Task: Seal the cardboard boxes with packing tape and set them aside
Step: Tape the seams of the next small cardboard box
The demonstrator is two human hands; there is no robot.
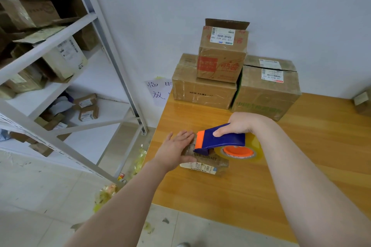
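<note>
One small box (204,161) lies near the counter's (301,146) left edge. The left hand (176,149) presses it with flat fingers. The right hand (241,124), fingers curled, grips one tape dispenser (220,138), which hides part of the box top. At 12 o'clock is a stack (202,90) of three boxes. At 9 o'clock a shelf (60,40) holds more.

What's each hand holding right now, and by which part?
Right hand grips the tape dispenser by its blue handle. Left hand holds nothing: it rests flat on the small cardboard box.
</note>
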